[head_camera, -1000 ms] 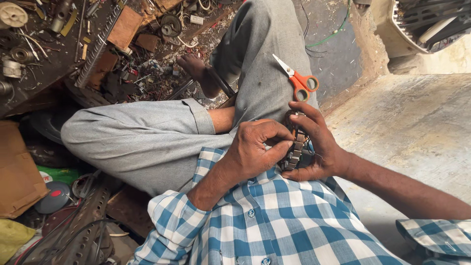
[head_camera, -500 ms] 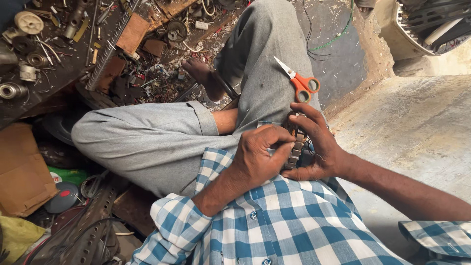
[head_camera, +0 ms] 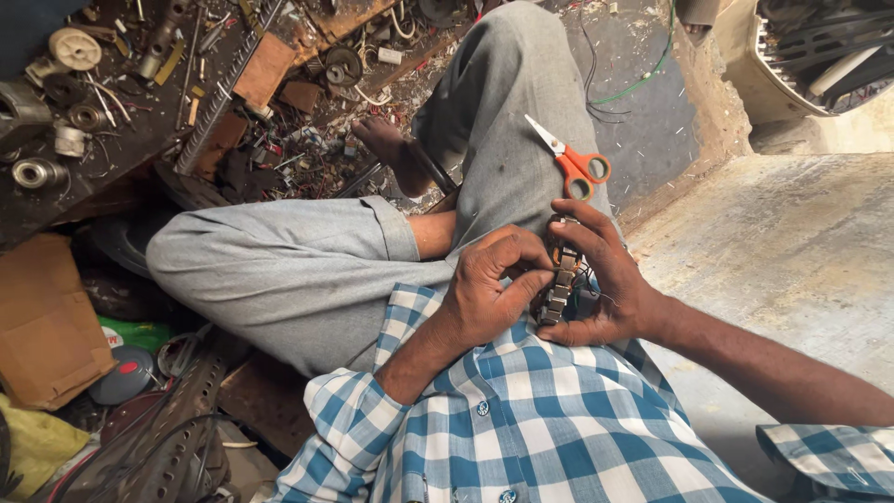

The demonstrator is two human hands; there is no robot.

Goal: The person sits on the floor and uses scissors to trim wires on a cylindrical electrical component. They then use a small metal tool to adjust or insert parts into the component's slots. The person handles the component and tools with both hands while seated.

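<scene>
We grip a small stacked metal core (head_camera: 560,284) in our curled right hand (head_camera: 610,279); left hand (head_camera: 489,289) fingertips pinch its edge. Best kept steady against our lap, scissors (head_camera: 570,160) nearby.

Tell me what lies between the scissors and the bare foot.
In the head view, only the grey-trousered leg lies between the scissors, which rest on it, and the foot.

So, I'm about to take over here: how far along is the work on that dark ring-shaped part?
Done: hard to tell. In hand: both hands, left hand and right hand, grip the slotted metal core with thin wires at it. The orange-handled scissors lie unused on the knee. What is left cannot be judged from this view.
</scene>
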